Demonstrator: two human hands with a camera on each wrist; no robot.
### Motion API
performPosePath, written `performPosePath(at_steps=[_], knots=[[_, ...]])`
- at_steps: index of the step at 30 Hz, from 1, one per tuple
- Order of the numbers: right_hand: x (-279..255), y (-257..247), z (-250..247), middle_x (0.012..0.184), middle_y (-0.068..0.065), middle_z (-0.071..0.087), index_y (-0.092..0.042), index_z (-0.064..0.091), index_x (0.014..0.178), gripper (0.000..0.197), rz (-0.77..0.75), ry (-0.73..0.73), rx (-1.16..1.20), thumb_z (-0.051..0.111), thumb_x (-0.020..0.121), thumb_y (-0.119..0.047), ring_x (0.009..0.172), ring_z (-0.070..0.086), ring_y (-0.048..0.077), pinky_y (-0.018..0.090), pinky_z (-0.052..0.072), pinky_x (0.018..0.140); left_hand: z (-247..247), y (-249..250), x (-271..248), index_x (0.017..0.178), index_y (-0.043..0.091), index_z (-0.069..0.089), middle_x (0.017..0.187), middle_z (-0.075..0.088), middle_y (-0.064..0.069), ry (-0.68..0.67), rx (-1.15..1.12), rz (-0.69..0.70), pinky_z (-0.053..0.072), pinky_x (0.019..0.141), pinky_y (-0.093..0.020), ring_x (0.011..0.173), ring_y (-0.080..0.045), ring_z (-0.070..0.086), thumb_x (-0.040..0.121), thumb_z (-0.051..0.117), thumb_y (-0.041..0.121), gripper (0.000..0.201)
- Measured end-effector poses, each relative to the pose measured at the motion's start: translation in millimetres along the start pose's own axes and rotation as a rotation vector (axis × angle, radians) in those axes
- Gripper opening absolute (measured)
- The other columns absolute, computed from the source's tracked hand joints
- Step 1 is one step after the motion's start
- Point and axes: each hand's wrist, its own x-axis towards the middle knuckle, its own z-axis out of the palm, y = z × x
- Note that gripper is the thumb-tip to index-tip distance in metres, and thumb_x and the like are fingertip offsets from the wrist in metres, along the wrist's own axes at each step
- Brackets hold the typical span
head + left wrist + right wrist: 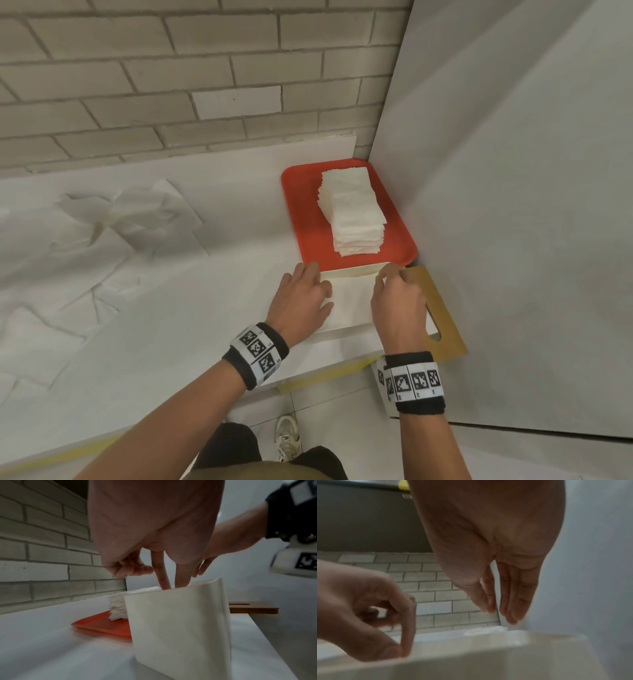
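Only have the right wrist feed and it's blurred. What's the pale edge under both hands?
Observer: The top of a white paper bag standing on the table; the left wrist view shows it whole.
Operator: White smudge behind it?
Observer: A stack of folded napkins on a red tray, just beyond the bag.
Operator: Anything off to the right?
Observer: A wooden board with a handle slot, lying flat beside the bag and overhanging the table's right edge.
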Motion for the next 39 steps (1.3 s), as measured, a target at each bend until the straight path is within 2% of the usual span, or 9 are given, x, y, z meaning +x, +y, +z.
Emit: performPosePath(at_steps=[5,8,14,17,21,26,32,36,39], knots=[[9,-2,14,0.122,0.013,0.073,-0.020,0.047,0.149,0.057,0.040,-0.406,-0.147,0.050,0.107,-0.058,0.114,0.070,0.033,0.046,0.060,0.093,2,4,4,0.119,0.019,0.071,0.120,0.069,-0.007,-0.242,0.277,-0.042,0.036,0.099,-0.047,0.129,-0.033,0.043,0.102,0.056,0.041,0.032],[15,-1,11,0.131,0.013,0.069,-0.024,0.040,0.155,0.062,0.058,-0.409,-0.151,0.049,0.106,-0.062,0.121,0.067,0.034,0.045,0.055,0.095,-2,-2,6,0.114,0.017,0.072,0.113,0.072,-0.007,-0.262,0.269,-0.011,0.036,0.097,-0.046,0.127,-0.032,0.044,0.101,0.057,0.035,0.026],[10,-5,13,0.118,0.007,0.066,-0.033,0.044,0.147,0.056,0.055,-0.580,-0.208,0.055,0.101,-0.063,0.114,0.065,0.029,0.042,0.055,0.094,-17,-63,-18,0.122,0.024,0.071,0.120,0.072,0.008,0.137,-0.324,-0.011,0.050,0.088,-0.032,0.104,-0.016,0.056,0.104,0.062,0.031,0.021],[6,-22,1,0.128,0.007,0.065,-0.026,0.053,0.145,0.052,0.058,-0.437,-0.251,0.064,0.102,-0.052,0.119,0.065,0.030,0.043,0.056,0.096,-36,-133,-39,0.114,0.025,0.072,0.106,0.073,0.011,0.306,-0.399,-0.220,0.053,0.082,-0.032,0.094,-0.013,0.062,0.103,0.066,0.021,0.013],[-1,-92,-17,0.113,0.008,0.071,-0.021,0.066,0.129,0.031,-0.057,-0.100,0.038,0.070,0.102,-0.034,0.099,0.071,0.036,0.043,0.058,0.076,-64,-264,-66,0.105,0.015,0.073,0.094,0.077,-0.004,0.401,-0.281,-0.528,0.058,0.079,-0.040,0.085,-0.029,0.072,0.095,0.066,0.002,0.018],[10,-220,22,0.098,-0.007,0.077,-0.028,0.068,0.109,0.018,-0.257,-0.152,0.318,0.062,0.104,-0.044,0.085,0.074,0.020,0.038,0.061,0.073,-85,-411,-94,0.123,0.006,0.065,0.123,0.071,-0.018,0.245,-0.228,-0.847,0.050,0.101,-0.047,0.117,-0.042,0.066,0.097,0.071,0.010,0.027],[40,-332,156,0.129,0.020,0.065,-0.006,0.059,0.131,0.052,-0.143,-0.403,0.218,0.049,0.109,-0.052,0.120,0.064,0.042,0.046,0.054,0.093,-79,-492,-105,0.153,0.025,0.044,0.145,0.057,-0.004,-0.123,-0.222,-0.895,0.043,0.113,-0.052,0.136,-0.037,0.050,0.077,0.091,0.053,0.094],[19,-371,223,0.151,0.020,0.042,-0.002,0.038,0.156,0.093,-0.101,-0.488,0.003,0.056,0.097,-0.072,0.135,0.043,0.040,0.052,0.042,0.104,-81,-488,-92,0.143,0.033,0.054,0.133,0.060,0.007,-0.213,-0.138,-0.847,0.042,0.108,-0.049,0.137,-0.030,0.050,0.074,0.093,0.050,0.081],[23,-386,229,0.153,0.019,0.037,-0.007,0.049,0.150,0.079,-0.054,-0.609,0.030,0.065,0.094,-0.062,0.137,0.037,0.041,0.050,0.036,0.108,-88,-486,-83,0.123,0.029,0.066,0.122,0.052,-0.001,-0.201,-0.137,-0.820,0.040,0.102,-0.047,0.131,-0.032,0.051,0.075,0.094,0.045,0.058]])
